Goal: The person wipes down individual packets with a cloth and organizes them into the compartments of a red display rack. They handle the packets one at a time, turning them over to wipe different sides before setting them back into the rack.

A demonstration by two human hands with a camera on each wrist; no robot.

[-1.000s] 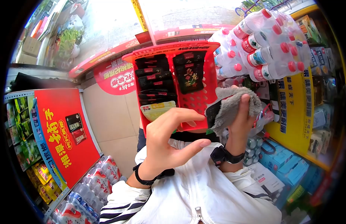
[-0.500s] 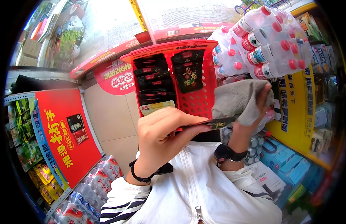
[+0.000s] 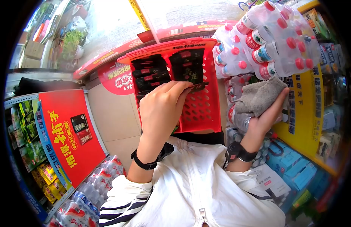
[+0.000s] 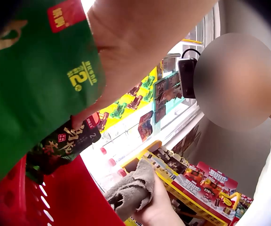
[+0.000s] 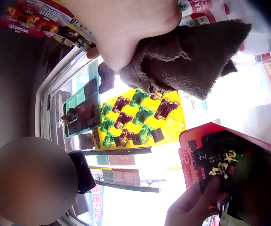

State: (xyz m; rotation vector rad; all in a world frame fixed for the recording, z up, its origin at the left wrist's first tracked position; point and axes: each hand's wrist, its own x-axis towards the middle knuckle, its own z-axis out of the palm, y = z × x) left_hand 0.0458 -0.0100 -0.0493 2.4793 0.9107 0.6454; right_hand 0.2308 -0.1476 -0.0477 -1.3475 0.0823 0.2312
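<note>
Right, the left hand is up at the red basket, its grip pinching a dark packet between thumb and fingertips. The packet sits at the top of the basket's right-hand compartment, just below the row of dark packets already lying there. More of the same fill the left-hand compartment. From the left wrist the dark packet shows gold characters, and a green packet lies close against the fingers above it; whether the hand grasps both I cannot tell.

The right hand is off to the side of the basket, well apart from the left, its grip curled around a bunched grey cloth. The cloth is near the wrapped packs of water bottles with red caps, in front of a yellow shelf panel. A red poster stands on the other side, with more bottles on the floor below it.
</note>
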